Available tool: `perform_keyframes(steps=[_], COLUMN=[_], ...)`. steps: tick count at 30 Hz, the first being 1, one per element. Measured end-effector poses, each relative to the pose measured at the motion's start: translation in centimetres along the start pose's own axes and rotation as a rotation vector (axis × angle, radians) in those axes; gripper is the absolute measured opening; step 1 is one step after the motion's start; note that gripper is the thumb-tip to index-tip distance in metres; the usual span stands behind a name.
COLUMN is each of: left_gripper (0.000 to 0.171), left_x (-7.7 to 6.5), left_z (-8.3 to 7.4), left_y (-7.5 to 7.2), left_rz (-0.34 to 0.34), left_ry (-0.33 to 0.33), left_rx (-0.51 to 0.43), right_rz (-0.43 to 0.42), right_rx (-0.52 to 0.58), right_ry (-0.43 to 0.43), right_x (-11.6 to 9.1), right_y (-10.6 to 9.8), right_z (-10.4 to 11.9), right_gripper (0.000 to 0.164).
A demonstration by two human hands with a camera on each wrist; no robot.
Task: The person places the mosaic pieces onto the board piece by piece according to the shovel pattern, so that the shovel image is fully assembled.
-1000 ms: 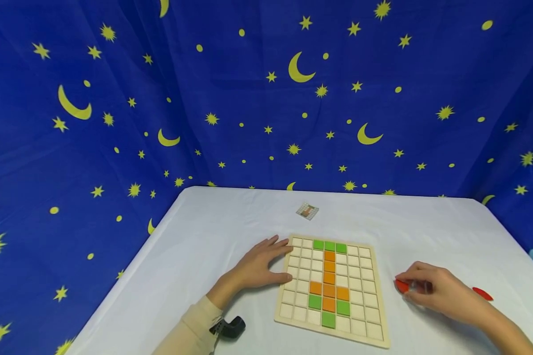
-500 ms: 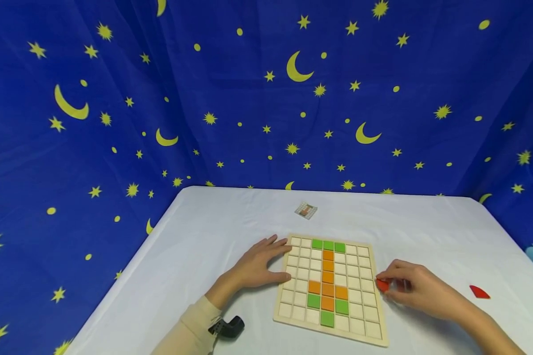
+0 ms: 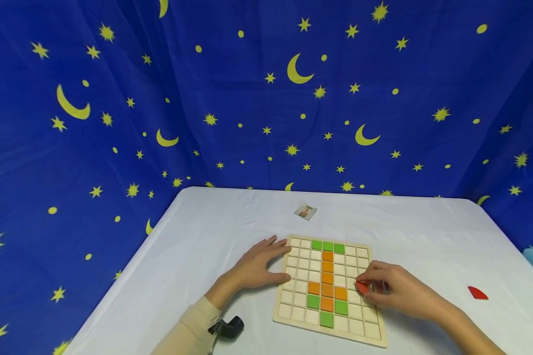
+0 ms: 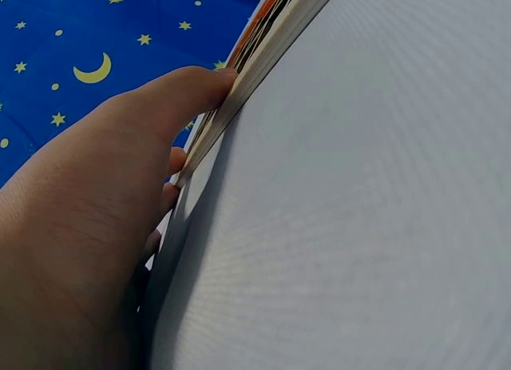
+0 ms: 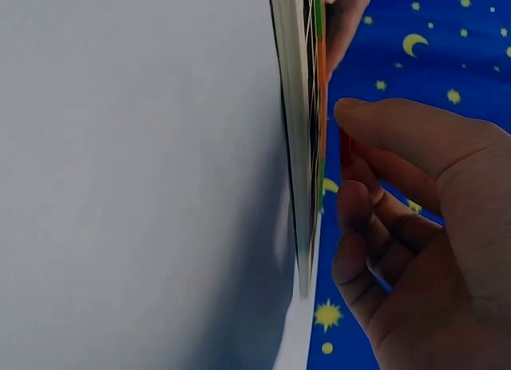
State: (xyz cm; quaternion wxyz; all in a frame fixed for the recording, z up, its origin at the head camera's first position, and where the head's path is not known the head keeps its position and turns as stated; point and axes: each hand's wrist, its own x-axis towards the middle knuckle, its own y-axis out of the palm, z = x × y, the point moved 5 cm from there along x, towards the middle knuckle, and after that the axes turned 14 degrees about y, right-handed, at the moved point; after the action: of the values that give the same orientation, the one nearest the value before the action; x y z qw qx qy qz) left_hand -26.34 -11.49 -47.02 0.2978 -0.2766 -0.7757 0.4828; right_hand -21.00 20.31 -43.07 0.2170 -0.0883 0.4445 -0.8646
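Note:
A wooden grid board (image 3: 330, 333) lies on the white table, with orange tiles (image 3: 327, 278) and green tiles (image 3: 326, 319) set in some of its cells. My left hand (image 3: 257, 265) rests at the board's left edge with fingers spread; the thumb (image 4: 204, 84) touches the rim. Between thumb and fingertips, my right hand (image 3: 395, 286) pinches a red piece (image 3: 361, 287) over the right side of the board. In the right wrist view the red piece (image 5: 345, 148) shows edge-on, close over the board, partly covered by the fingers.
Another red piece (image 3: 477, 293), with one curved edge, lies on the table (image 3: 435, 236) at the right. Beyond the board is a small pattern card (image 3: 305, 211). A black strap end (image 3: 230, 327) hangs at my left wrist. Blue starry cloth (image 3: 248, 98) stands behind the table.
My right hand has moved left with the red piece, from the table beside the board to over its right-hand cells. The left hand has stayed put.

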Motion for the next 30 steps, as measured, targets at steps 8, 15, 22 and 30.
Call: perform_keyframes(steps=[8, 15, 22, 30], left_gripper=[0.081, 0.079, 0.078, 0.078], left_x=[0.1, 0.1, -0.1, -0.1], left_z=[0.0, 0.2, 0.2, 0.3], left_y=[0.3, 0.3, 0.5, 0.4], left_rz=[0.009, -0.002, 0.001, 0.004], left_ry=[0.003, -0.003, -0.012, -0.014], left_rx=[-0.003, 0.0, -0.013, 0.0], right_rz=[0.017, 0.022, 0.051, 0.063], right_rx=[-0.016, -0.027, -0.048, -0.028], right_ry=[-0.052, -0.069, -0.095, -0.12], right_x=[0.3, 0.9, 1.6, 1.9], right_y=[0.7, 1.1, 2.0, 2.7], right_z=[1.5, 2.7, 3.6, 4.9], right_gripper=[0.028, 0.027, 0.025, 0.026])
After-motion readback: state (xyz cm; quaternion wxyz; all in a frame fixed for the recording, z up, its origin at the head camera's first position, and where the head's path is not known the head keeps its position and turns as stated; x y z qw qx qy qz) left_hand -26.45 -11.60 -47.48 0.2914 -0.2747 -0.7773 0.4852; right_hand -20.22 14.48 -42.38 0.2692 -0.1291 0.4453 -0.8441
